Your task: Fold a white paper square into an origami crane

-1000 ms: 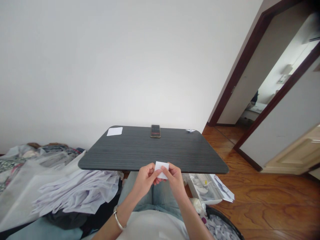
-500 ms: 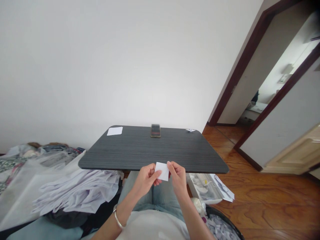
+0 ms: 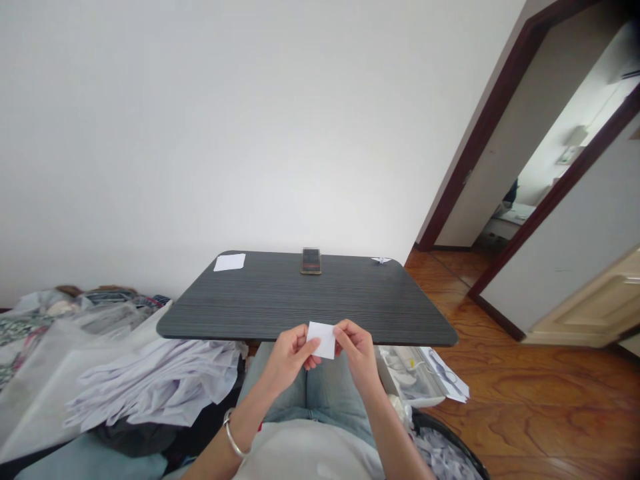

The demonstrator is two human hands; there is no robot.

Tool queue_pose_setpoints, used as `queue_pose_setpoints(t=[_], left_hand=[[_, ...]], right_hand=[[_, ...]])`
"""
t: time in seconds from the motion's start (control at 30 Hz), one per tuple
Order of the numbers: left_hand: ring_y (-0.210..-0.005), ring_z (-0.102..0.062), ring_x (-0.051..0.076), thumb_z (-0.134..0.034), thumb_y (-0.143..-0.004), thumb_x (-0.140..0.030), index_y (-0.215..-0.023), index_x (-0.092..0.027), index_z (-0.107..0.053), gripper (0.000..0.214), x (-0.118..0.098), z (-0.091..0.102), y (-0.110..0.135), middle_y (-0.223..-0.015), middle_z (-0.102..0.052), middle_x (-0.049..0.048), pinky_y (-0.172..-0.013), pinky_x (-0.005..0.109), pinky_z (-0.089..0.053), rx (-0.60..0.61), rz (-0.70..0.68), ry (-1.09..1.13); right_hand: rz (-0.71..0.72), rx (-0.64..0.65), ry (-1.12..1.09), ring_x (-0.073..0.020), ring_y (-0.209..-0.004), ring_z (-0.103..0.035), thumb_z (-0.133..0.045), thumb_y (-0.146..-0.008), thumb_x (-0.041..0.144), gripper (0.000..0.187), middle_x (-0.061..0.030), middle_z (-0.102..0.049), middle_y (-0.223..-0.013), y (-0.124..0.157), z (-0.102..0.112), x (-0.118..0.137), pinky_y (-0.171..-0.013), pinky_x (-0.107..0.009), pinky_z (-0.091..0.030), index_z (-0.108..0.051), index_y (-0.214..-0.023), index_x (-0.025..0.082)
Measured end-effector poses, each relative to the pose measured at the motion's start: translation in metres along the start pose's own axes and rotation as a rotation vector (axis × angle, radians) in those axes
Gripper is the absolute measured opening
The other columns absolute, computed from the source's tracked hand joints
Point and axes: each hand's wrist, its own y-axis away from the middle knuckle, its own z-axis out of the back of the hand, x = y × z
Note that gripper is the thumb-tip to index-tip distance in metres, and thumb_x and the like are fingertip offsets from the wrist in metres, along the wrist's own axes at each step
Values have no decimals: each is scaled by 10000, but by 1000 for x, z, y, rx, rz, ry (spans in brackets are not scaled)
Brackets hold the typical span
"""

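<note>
A small white square of paper (image 3: 321, 340) is held up at the near edge of the dark table (image 3: 280, 297), above my lap. My left hand (image 3: 291, 353) is closed on its left side, thumb lying on the face of the paper. At the upper right corner, my right hand (image 3: 356, 343) pinches the paper between thumb and forefinger. The fingertips behind the sheet are partly hidden. On the far right of the table sits a folded paper piece (image 3: 381, 260), and at the far left lies a stack or sheet of white paper (image 3: 229, 262).
A phone-like dark object (image 3: 311, 261) stands at the table's back middle, by the wall. Left of my legs are folded white cloth (image 3: 160, 383) and heaped clothes. On the right floor are an open box (image 3: 417, 380) and a dark container with paper scraps (image 3: 445, 453).
Both hands and the paper have shifted very slightly left and up. Each hand keeps its hold on the paper, and the things on the table stay put.
</note>
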Motion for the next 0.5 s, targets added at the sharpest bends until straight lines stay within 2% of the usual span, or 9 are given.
queue_pose_setpoints(t=[0.2,0.37,0.5], left_hand=[[-424,-505,93,-615,-722,-466,-719,-125,-543,348,0,0,-1,-516,-597,2,-442,197,-379,1,-4,-5],[-423,-504,90,-612,-730,-454,-709,-128,-542,334,-1,2,0,-517,-591,-4,-439,194,-386,1,-16,-14],[-419,-514,97,-605,-727,-469,-701,-125,-554,348,2,0,-1,-530,-598,6,-417,197,-400,9,12,1]], right_hand=[[3,-26,10,-86,-415,-393,-548,-792,394,308,57,-445,-458,0,-2,-4,-413,-204,-318,-490,-573,185],[-38,24,12,-91,-422,-396,-559,-776,432,318,55,-451,-472,-1,-4,-6,-412,-206,-330,-489,-586,187],[-18,2,28,-83,-411,-359,-568,-767,434,344,64,-410,-453,0,-4,-8,-395,-200,-288,-452,-552,191]])
